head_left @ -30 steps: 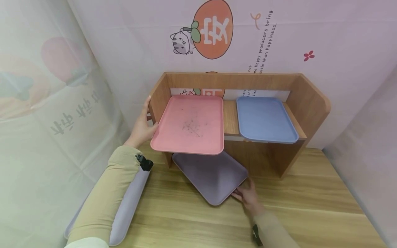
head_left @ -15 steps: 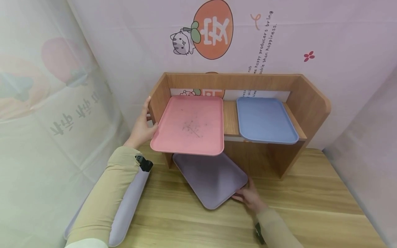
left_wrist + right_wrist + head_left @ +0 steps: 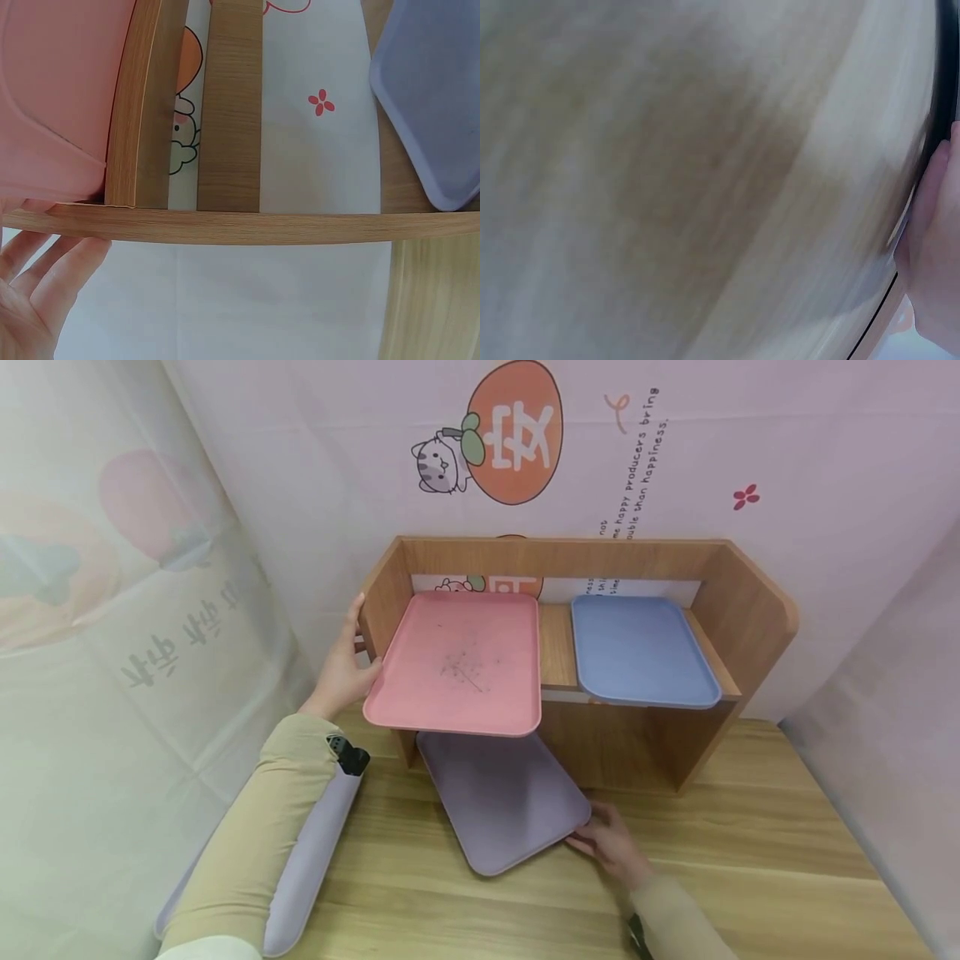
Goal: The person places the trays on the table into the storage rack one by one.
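My left hand point(image 3: 347, 668) grips the left side panel of a wooden desk shelf point(image 3: 750, 610), its thumb at the edge of a pink tray point(image 3: 420, 685) on the top board. In the left wrist view, the fingers of the left hand point(image 3: 56, 289) lie against the panel's outer face. A purple tray point(image 3: 510, 810) sits askew, part way out of the lower compartment below the pink one, which hides its back end. My right hand point(image 3: 611, 843) holds its front right corner. The right wrist view is blurred, with the right hand point(image 3: 934, 247) at the right edge.
A blue tray point(image 3: 645, 652) lies on the top board at the right, its front overhanging slightly. Partly under my left forearm, a long light purple piece point(image 3: 322, 860) rests on the wooden table point(image 3: 787, 860). Printed cloth point(image 3: 825, 427) hangs behind and at both sides.
The purple tray has swung clockwise in the head view, its front corner moving left and toward me. My right hand moved slightly toward me with it; my left hand stayed in place.
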`<control>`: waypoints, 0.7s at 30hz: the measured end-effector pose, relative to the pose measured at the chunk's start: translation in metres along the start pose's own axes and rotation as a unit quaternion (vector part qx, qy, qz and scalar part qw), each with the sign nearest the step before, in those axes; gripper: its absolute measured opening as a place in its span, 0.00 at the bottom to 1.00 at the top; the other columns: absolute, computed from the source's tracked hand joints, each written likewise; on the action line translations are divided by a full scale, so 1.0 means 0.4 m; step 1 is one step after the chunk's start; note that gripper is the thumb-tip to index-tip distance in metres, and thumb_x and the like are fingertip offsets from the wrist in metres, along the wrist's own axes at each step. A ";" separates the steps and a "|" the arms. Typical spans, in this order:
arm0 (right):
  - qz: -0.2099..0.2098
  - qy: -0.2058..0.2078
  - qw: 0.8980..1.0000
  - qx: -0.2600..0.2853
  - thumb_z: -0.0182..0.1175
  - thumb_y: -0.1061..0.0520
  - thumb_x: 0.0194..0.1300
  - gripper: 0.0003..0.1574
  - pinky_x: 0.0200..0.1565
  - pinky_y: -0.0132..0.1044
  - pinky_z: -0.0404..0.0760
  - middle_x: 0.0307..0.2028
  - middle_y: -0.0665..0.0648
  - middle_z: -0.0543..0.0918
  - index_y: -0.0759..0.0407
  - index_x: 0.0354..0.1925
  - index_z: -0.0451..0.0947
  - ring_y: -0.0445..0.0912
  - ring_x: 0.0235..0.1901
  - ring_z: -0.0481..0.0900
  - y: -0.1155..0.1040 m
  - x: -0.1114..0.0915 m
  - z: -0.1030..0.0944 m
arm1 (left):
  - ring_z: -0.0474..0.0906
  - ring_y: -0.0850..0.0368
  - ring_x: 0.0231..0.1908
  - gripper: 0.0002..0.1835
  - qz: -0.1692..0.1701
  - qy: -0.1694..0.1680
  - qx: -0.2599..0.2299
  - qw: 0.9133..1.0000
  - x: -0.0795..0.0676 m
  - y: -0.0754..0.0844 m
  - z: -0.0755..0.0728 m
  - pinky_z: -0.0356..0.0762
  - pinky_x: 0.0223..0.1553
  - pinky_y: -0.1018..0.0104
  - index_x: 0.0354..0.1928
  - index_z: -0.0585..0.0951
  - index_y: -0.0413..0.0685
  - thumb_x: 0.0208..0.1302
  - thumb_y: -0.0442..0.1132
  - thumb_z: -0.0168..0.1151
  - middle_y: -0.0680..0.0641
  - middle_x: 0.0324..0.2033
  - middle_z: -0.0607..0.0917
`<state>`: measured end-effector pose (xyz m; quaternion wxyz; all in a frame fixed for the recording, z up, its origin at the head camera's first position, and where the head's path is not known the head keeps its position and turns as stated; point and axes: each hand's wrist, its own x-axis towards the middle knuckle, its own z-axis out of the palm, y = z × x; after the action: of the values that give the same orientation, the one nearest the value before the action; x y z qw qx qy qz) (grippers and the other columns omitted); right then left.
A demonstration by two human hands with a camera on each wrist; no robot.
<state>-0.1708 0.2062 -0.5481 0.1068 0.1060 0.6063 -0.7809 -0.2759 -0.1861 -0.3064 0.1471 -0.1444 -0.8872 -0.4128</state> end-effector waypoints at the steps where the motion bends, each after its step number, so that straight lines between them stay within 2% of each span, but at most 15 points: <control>1: 0.002 -0.005 1.000 -0.002 0.43 0.82 0.58 0.39 0.44 0.40 0.84 0.49 0.69 0.66 0.74 0.64 0.40 0.44 0.36 0.79 0.000 -0.003 -0.001 | 0.70 0.32 0.56 0.53 -0.001 -0.001 -0.001 1.000 0.000 0.000 0.000 0.72 0.54 0.39 0.73 0.37 0.73 0.60 0.29 0.58 0.32 0.63 0.63; 7: 0.018 -0.036 0.999 -0.011 0.44 0.80 0.59 0.39 0.48 0.40 0.82 0.47 0.68 0.68 0.74 0.64 0.40 0.45 0.39 0.80 0.003 -0.021 -0.006 | 0.69 0.32 0.57 0.53 -0.012 -0.003 -0.002 1.000 -0.001 -0.002 0.000 0.72 0.54 0.38 0.73 0.36 0.76 0.60 0.29 0.59 0.33 0.64 0.62; 14: 0.047 -0.117 0.992 -0.002 0.47 0.78 0.61 0.43 0.49 0.36 0.81 0.44 0.63 0.70 0.75 0.66 0.34 0.42 0.40 0.80 0.019 -0.043 0.005 | 0.69 0.33 0.57 0.54 -0.014 -0.003 0.002 1.000 0.000 -0.002 0.001 0.73 0.53 0.38 0.72 0.36 0.77 0.60 0.30 0.59 0.33 0.64 0.62; 21: 0.064 -0.132 0.989 0.005 0.49 0.78 0.59 0.44 0.47 0.36 0.82 0.44 0.64 0.71 0.74 0.66 0.37 0.45 0.38 0.82 0.030 -0.066 0.052 | 0.69 0.33 0.57 0.53 -0.013 -0.002 0.008 1.000 0.001 -0.001 0.003 0.73 0.54 0.39 0.73 0.36 0.76 0.60 0.30 0.59 0.33 0.64 0.62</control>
<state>-0.1429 0.1843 -0.5466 0.2355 0.0407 0.5750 -0.7825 -0.2765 -0.1853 -0.3073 0.1408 -0.1328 -0.8926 -0.4073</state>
